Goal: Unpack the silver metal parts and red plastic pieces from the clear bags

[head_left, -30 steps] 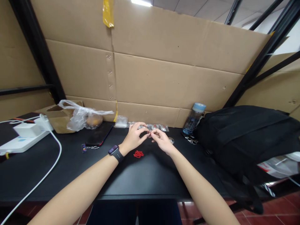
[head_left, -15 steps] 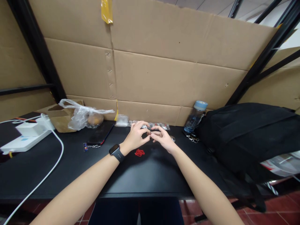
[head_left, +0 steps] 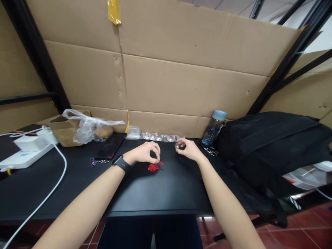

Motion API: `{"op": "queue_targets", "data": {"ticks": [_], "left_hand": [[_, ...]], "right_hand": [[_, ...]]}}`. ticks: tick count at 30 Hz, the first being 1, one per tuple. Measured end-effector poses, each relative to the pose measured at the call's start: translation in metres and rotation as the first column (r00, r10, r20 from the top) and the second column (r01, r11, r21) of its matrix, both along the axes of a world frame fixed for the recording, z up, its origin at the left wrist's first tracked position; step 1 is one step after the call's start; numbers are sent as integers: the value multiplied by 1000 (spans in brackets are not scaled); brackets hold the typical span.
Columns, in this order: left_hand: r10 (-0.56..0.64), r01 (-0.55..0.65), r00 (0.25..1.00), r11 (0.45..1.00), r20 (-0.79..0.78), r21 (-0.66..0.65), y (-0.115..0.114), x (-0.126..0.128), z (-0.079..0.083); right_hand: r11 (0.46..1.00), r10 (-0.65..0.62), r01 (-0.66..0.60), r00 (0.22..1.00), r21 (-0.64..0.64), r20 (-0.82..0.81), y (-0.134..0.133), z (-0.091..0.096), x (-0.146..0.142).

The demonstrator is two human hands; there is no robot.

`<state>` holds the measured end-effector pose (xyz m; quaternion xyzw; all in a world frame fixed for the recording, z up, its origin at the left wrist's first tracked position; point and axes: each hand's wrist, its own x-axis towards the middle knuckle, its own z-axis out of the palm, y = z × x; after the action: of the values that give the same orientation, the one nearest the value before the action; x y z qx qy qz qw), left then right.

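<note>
My left hand (head_left: 147, 153), with a dark watch on its wrist, pinches the end of a red cord (head_left: 153, 167) between thumb and fingertips. The rest of the cord lies bunched on the black table just below. To the right, my right hand (head_left: 188, 149) grips a small round shiny disc (head_left: 177, 146) by its edge, fingers curled around it; its face is too small to make out. Behind both hands, along the cardboard wall, lies a row of small clear packets (head_left: 158, 137) with round silvery pieces and red bits inside.
At left are a white power strip (head_left: 28, 155) with a cable, a cardboard box (head_left: 63, 133), a clear plastic bag (head_left: 86, 129) and a black phone-like slab (head_left: 109, 147) with a keychain (head_left: 102, 161). At right stand a bottle (head_left: 214, 128) and a black backpack (head_left: 272, 148).
My hands were together at the middle and have moved apart. The left came down to the red cord and pinches its end; the right moved right and took hold of the disc.
</note>
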<state>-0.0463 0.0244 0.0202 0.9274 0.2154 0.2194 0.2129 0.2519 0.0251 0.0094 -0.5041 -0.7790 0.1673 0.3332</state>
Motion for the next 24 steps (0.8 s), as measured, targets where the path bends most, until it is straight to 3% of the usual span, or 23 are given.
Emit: {"op": "queue_targets", "data": {"ticks": [4, 10, 21, 24], "left_hand": [[-90, 85, 995, 991, -46, -101, 8, -8, -8], [-35, 18, 994, 987, -101, -157, 16, -10, -19], [-37, 13, 988, 987, -147, -161, 12, -7, -17], [-21, -1, 988, 990, -155, -140, 12, -6, -17]], "right_hand": [[992, -110, 119, 984, -50, 143, 8, -2, 36], [974, -35, 67, 989, -217, 146, 16, -9, 61], [974, 16, 26, 983, -225, 184, 14, -8, 58], [992, -83, 102, 972, -77, 222, 21, -14, 52]]}}
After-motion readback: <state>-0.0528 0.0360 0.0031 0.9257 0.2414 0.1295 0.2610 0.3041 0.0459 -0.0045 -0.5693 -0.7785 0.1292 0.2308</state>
